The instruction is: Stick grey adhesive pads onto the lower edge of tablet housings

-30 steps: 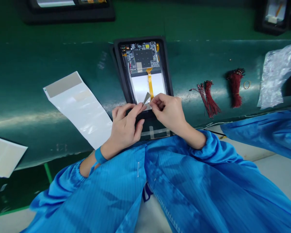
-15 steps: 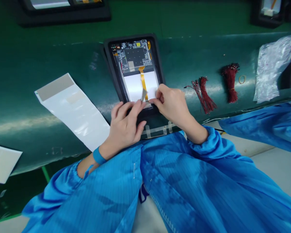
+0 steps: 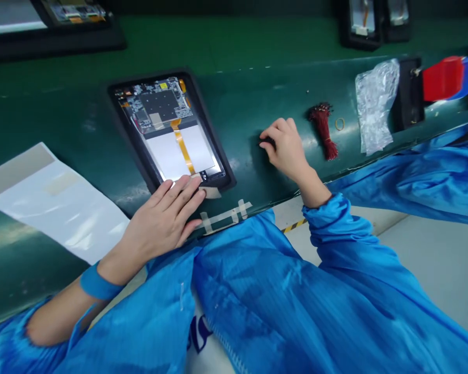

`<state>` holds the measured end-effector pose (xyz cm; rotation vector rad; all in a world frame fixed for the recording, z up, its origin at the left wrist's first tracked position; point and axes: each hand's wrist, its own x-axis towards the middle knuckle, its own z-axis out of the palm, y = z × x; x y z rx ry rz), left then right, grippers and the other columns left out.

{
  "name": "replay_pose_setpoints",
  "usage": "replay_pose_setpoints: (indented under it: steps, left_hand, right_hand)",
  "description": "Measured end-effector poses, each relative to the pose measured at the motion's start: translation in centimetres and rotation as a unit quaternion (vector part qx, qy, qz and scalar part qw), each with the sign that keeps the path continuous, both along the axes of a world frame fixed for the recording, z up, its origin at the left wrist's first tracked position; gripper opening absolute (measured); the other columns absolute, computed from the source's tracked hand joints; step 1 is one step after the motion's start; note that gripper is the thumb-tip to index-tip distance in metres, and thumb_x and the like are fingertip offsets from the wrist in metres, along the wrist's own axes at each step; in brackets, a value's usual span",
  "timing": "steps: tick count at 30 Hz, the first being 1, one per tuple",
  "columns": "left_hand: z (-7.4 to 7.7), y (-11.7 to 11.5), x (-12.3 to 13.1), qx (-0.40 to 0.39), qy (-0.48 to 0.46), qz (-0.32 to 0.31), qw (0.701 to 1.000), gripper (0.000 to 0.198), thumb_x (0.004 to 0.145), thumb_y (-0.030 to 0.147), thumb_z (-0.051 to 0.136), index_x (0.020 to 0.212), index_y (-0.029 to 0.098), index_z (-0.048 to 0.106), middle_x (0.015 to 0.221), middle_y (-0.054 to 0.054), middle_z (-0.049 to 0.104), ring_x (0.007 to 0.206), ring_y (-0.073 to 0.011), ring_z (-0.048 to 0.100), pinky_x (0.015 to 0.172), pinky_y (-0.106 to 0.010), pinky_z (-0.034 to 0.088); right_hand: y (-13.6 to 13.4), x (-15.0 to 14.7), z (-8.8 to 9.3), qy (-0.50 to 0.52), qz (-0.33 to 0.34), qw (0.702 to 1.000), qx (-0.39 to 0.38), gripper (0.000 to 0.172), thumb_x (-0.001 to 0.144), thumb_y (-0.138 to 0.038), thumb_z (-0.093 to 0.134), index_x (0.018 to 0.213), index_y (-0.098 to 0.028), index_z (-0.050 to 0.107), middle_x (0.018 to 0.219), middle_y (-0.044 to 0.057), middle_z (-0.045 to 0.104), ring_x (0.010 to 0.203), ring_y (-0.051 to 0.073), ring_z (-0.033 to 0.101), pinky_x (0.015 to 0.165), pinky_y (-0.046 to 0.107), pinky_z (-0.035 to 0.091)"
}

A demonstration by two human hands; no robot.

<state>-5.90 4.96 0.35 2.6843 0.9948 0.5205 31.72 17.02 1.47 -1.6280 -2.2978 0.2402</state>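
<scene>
My left hand [image 3: 164, 218] lies with stretched fingers on the lower end of an opened tablet [image 3: 200, 148], near the bottom of its orange ribbon cable [image 3: 183, 150]. A beige tab [image 3: 210, 192] sticks out beside its fingertips. The tablet sits face down in a black frame [image 3: 215, 137], its circuit board [image 3: 159, 104] bare at the far end. To the right, my right hand [image 3: 286, 148] is down at the mat, thumb and forefinger curled together around something small and dark. The spot where small bundles of dark red wires lay is hidden under this hand.
A larger dark red wire bundle [image 3: 324, 132] and a rubber band [image 3: 339, 124] lie to the right, then clear plastic wrap [image 3: 376, 106], a black box [image 3: 409, 96] and a red bin [image 3: 442, 79]. A white sheet [image 3: 62, 202] lies left. Other framed devices [image 3: 78, 39] stand behind.
My right hand has left the tablet and moved right to where the small wire bundles lay. My left hand has flattened over the tablet's lower end. The view has shifted to the right.
</scene>
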Motion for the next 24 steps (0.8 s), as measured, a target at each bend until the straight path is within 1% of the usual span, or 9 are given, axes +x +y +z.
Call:
replay_pose_setpoints:
  steps: [2, 4, 7, 9, 12, 14, 17, 22, 24]
  left_hand:
    - [0.0, 0.1, -0.2, 0.001, 0.006, -0.012, 1.0, 0.054, 0.107, 0.044, 0.057, 0.159, 0.029, 0.053, 0.174, -0.009, 0.048, 0.163, -0.0405, 0.045, 0.127, -0.063, 0.043]
    - [0.0, 0.1, -0.2, 0.0, -0.003, -0.014, 1.0, 0.049, 0.105, 0.042, 0.06, 0.153, 0.035, 0.055, 0.169, -0.004, 0.055, 0.16, -0.0403, 0.048, 0.124, -0.064, 0.045]
    - [0.4, 0.1, 1.2, -0.011, -0.1, 0.083, 0.991, 0.074, 0.1, 0.038, 0.068, 0.167, 0.031, 0.039, 0.15, -0.01, 0.071, 0.14, -0.0421, 0.064, 0.114, -0.066, 0.051]
    - [1.1, 0.4, 3.0, -0.05, -0.226, 0.174, 0.957, 0.085, 0.099, 0.037, 0.071, 0.173, 0.029, 0.029, 0.131, -0.01, 0.078, 0.118, -0.0383, 0.073, 0.102, -0.064, 0.058]
    - [2.3, 1.6, 6.4, -0.181, -0.374, 0.226, 0.881, 0.072, 0.103, 0.034, 0.069, 0.166, 0.032, 0.034, 0.109, -0.005, 0.079, 0.088, -0.0256, 0.075, 0.079, -0.05, 0.065]
    - [2.9, 2.7, 8.2, -0.273, -0.392, 0.224, 0.849, 0.062, 0.105, 0.035, 0.067, 0.158, 0.031, 0.036, 0.105, -0.003, 0.078, 0.074, -0.0194, 0.072, 0.067, -0.041, 0.063]
    - [3.5, 4.0, 9.2, -0.354, -0.368, 0.21, 0.833, 0.061, 0.102, 0.042, 0.07, 0.152, 0.03, 0.037, 0.099, -0.002, 0.077, 0.067, -0.0168, 0.07, 0.059, -0.035, 0.059]
    - [4.3, 3.7, 7.7, -0.39, -0.391, 0.222, 0.804, 0.075, 0.097, 0.052, 0.081, 0.152, 0.03, 0.034, 0.094, 0.0, 0.074, 0.069, -0.0168, 0.07, 0.06, -0.035, 0.056]
    - [4.7, 3.0, 6.7, -0.373, -0.387, 0.245, 0.807, 0.08, 0.096, 0.057, 0.082, 0.153, 0.03, 0.032, 0.094, 0.001, 0.073, 0.073, -0.0167, 0.07, 0.063, -0.035, 0.055]
  right_hand:
    - [0.6, 0.0, -0.6, -0.029, 0.029, 0.999, -0.014, 0.009, 0.098, -0.013, 0.058, 0.094, -0.019, 0.063, 0.11, 0.015, 0.065, 0.109, 0.033, 0.057, 0.097, 0.052, 0.052]
    - [1.1, 0.2, -0.9, -0.034, 0.061, 0.997, -0.029, 0.013, 0.099, -0.011, 0.053, 0.093, -0.019, 0.061, 0.11, 0.014, 0.064, 0.108, 0.031, 0.056, 0.096, 0.05, 0.051]
    - [1.3, 0.5, -0.7, -0.008, 0.107, 0.994, -0.017, 0.016, 0.106, -0.02, 0.05, 0.095, -0.021, 0.062, 0.111, 0.013, 0.063, 0.106, 0.029, 0.056, 0.095, 0.048, 0.05]
    - [0.8, 0.2, -0.2, 0.033, 0.13, 0.991, 0.024, 0.023, 0.111, -0.029, 0.047, 0.095, -0.023, 0.063, 0.109, 0.011, 0.063, 0.104, 0.028, 0.056, 0.094, 0.047, 0.049]
    - [-0.6, -1.6, 0.8, 0.087, 0.178, 0.976, 0.088, 0.028, 0.113, -0.033, 0.046, 0.095, -0.024, 0.065, 0.105, 0.009, 0.063, 0.101, 0.026, 0.057, 0.091, 0.045, 0.047]
    - [-1.7, -3.1, 1.5, 0.102, 0.219, 0.965, 0.106, 0.027, 0.113, -0.032, 0.045, 0.098, -0.025, 0.066, 0.106, 0.008, 0.065, 0.101, 0.025, 0.058, 0.09, 0.044, 0.046]
    - [-3.0, -5.2, 2.6, 0.108, 0.27, 0.953, 0.082, 0.029, 0.114, -0.032, 0.042, 0.101, -0.026, 0.068, 0.108, 0.007, 0.068, 0.103, 0.024, 0.059, 0.091, 0.045, 0.043]
    - [-3.9, -7.8, 3.9, 0.154, 0.285, 0.946, -0.024, 0.032, 0.115, -0.042, 0.042, 0.102, -0.025, 0.066, 0.099, 0.006, 0.069, 0.098, 0.025, 0.061, 0.092, 0.046, 0.043]
    - [-4.0, -8.6, 3.8, 0.187, 0.288, 0.937, -0.063, 0.029, 0.115, -0.042, 0.045, 0.101, -0.025, 0.063, 0.095, 0.005, 0.068, 0.094, 0.024, 0.061, 0.09, 0.043, 0.044]
